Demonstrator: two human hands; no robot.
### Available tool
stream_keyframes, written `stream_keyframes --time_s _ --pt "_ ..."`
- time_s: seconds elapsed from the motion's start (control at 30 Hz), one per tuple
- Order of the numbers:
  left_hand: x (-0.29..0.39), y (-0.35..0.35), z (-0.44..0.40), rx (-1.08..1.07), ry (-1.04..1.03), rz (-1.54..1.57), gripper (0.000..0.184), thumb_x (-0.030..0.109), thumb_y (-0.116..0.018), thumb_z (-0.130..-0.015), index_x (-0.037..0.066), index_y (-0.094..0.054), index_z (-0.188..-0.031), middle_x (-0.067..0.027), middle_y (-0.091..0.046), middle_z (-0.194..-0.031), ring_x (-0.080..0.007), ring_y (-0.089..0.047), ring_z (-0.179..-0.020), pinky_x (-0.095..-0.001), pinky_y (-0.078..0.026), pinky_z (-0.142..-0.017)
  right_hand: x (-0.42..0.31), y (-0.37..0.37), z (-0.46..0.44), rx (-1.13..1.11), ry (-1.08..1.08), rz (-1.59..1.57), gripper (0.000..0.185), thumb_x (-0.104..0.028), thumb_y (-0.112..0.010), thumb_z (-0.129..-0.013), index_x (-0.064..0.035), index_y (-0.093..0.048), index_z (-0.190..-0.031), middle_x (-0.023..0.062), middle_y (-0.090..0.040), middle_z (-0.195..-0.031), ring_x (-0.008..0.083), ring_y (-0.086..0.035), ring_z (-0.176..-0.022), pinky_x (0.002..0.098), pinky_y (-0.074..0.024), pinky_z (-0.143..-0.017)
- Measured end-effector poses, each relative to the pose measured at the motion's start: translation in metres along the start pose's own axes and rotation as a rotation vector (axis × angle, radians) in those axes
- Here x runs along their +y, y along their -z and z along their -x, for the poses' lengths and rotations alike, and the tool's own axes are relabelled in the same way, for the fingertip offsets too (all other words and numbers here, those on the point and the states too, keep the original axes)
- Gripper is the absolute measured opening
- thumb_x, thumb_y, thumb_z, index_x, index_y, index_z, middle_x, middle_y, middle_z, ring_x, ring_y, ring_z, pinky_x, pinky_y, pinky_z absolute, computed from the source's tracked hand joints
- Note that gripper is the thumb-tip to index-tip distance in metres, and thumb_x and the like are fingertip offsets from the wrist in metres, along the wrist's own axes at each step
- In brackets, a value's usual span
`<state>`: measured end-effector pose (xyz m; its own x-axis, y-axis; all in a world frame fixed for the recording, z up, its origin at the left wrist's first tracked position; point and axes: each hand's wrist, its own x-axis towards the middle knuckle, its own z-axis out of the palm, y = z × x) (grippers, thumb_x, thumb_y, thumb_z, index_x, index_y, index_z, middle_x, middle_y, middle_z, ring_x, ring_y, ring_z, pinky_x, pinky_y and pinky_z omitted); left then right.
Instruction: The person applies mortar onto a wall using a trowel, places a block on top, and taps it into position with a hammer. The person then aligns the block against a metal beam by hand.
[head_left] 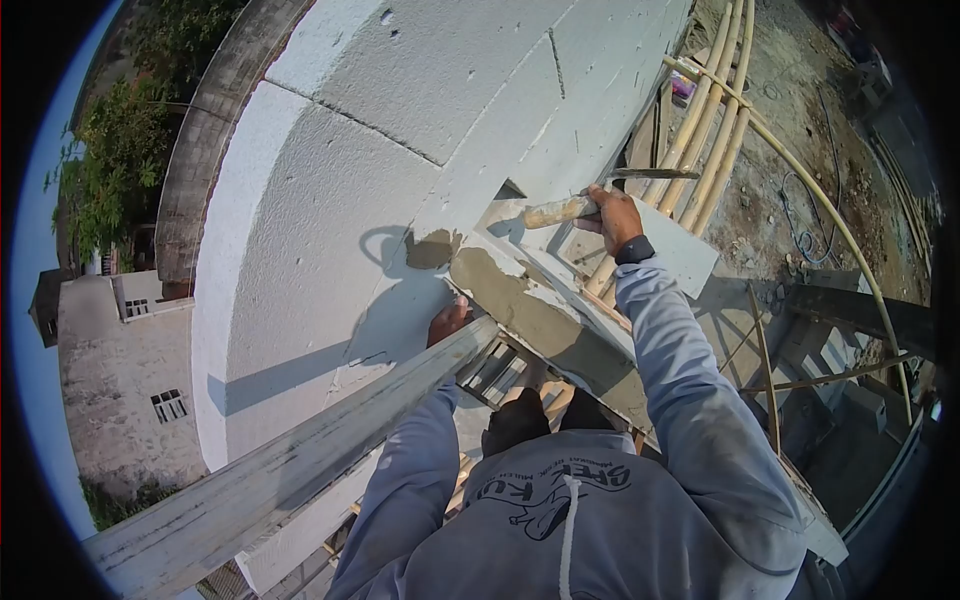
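Observation:
My right hand (615, 220) is closed around a trowel (560, 212). Its thick, pale handle points left toward the white block wall (360, 190), and the thin dark blade shows nearly edge-on at the right. My left hand (447, 321) is low by the wall, close to the end of a block topped with wet grey mortar (505, 292). A long grey wooden beam (300, 455) crosses in front and hides part of that hand, so its grip is unclear. A smaller patch of mortar (432, 250) clings to the wall face.
Bamboo poles (712, 130) run along the right, above bare ground (800, 90). A pale flat panel (690, 250) lies beyond my right wrist. Gaps between slats open below me. Left of the wall stand a weathered building (120, 370) and a tree (120, 150).

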<state>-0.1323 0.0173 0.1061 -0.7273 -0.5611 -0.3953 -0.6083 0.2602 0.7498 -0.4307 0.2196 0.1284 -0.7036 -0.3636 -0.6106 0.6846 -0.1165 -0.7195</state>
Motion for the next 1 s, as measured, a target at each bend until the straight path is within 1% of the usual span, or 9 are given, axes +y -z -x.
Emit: stream_keyframes --time_s 0.07,0.17,0.27,0.37,0.57,0.67,0.77,0.87,1.0 --pt "0.01 0.001 -0.004 -0.026 0.016 -0.022 0.055 0.052 -0.044 -0.089 0.0 -0.062 -0.091 -0.0139 -0.061 -0.08 -0.0233 -0.056 -0.077 -0.0343 -0.043 -0.073 0.004 -0.007 -0.003 0.008 -0.001 0.048 0.027 -0.019 -0.051 -0.088 0.0054 -0.054 -0.1 0.014 -0.059 -0.092 0.0234 -0.063 -0.077 0.0336 -0.0582 -0.063" --pt "0.0 -0.004 -0.01 -0.069 0.222 0.078 0.058 0.054 -0.043 -0.089 -0.001 -0.061 -0.094 -0.0148 -0.062 -0.081 -0.0236 -0.056 -0.079 -0.0344 -0.043 -0.075 0.008 -0.021 -0.006 -0.007 0.017 0.107 0.028 -0.018 -0.053 -0.086 0.0065 -0.054 -0.098 0.015 -0.06 -0.09 0.0239 -0.063 -0.075 0.0335 -0.0584 -0.058" --pt "-0.013 -0.008 -0.014 -0.038 0.168 0.026 0.06 0.056 -0.041 -0.089 -0.001 -0.061 -0.093 -0.0156 -0.061 -0.08 -0.0231 -0.055 -0.078 -0.0348 -0.042 -0.075 0.009 -0.044 0.009 -0.025 -0.022 0.25 0.029 -0.02 -0.053 -0.085 0.0063 -0.054 -0.097 0.015 -0.061 -0.09 0.0235 -0.064 -0.074 0.0341 -0.0583 -0.057" --pt "0.001 -0.005 -0.009 -0.117 0.197 0.263 0.059 0.055 -0.039 -0.09 -0.001 -0.061 -0.09 -0.0178 -0.059 -0.078 -0.0235 -0.055 -0.077 -0.0354 -0.042 -0.074 0.018 -0.041 0.006 -0.068 -0.019 0.2 0.029 -0.019 -0.052 -0.085 0.0076 -0.055 -0.095 0.0164 -0.06 -0.086 0.0238 -0.063 -0.073 0.0331 -0.0574 -0.056" --pt "-0.019 -0.005 -0.029 -0.059 0.156 0.142 0.06 0.054 -0.038 -0.091 -0.001 -0.061 -0.089 -0.0119 -0.063 -0.078 -0.0217 -0.058 -0.076 -0.0336 -0.044 -0.067 0.018 -0.04 0.009 -0.039 -0.002 0.211 0.028 -0.018 -0.053 -0.084 0.0073 -0.055 -0.095 0.0159 -0.06 -0.087 0.0239 -0.063 -0.073 0.0331 -0.0575 -0.057" --pt "0.009 -0.006 -0.026 -0.016 0.186 0.282 0.058 0.053 -0.044 -0.09 -0.003 -0.062 -0.089 -0.0093 -0.064 -0.079 -0.018 -0.06 -0.073 -0.031 -0.045 -0.064 0.019 -0.037 0.011 -0.057 0.009 0.224 0.028 -0.018 -0.054 -0.084 0.0067 -0.056 -0.096 0.0155 -0.06 -0.087 0.0236 -0.063 -0.072 0.0327 -0.0572 -0.057" --pt "0.03 -0.001 -0.02 0.043 0.191 0.12 0.055 0.049 -0.051 -0.087 -0.004 -0.063 -0.089 -0.009 -0.063 -0.078 -0.0164 -0.06 -0.071 -0.0294 -0.046 -0.064 0.022 -0.035 0.013 -0.064 0.019 0.198 0.027 -0.019 -0.054 -0.084 0.0067 -0.056 -0.095 0.0149 -0.06 -0.087 0.0232 -0.062 -0.071 0.0323 -0.0569 -0.058" --pt "0.038 0.0 -0.018 0.099 0.208 0.149 0.052 0.047 -0.056 -0.085 -0.004 -0.063 -0.088 -0.0069 -0.064 -0.077 -0.0169 -0.061 -0.072 -0.0294 -0.046 -0.065 0.023 -0.035 0.015 -0.048 0.023 0.182 0.027 -0.019 -0.054 -0.085 0.0064 -0.056 -0.094 0.0144 -0.06 -0.086 0.0224 -0.062 -0.071 0.0318 -0.0565 -0.059" --pt "0.021 0.005 -0.028 0.068 0.159 0.064 0.049 0.046 -0.057 -0.085 -0.003 -0.062 -0.078 -0.0065 -0.059 -0.066 -0.0149 -0.054 -0.064 -0.0303 -0.042 -0.06 0.023 -0.029 0.006 -0.116 0.02 0.239 0.028 -0.02 -0.054 -0.086 0.007 -0.056 -0.094 0.0151 -0.06 -0.087 0.0213 -0.062 -0.071 0.031 -0.0563 -0.06"
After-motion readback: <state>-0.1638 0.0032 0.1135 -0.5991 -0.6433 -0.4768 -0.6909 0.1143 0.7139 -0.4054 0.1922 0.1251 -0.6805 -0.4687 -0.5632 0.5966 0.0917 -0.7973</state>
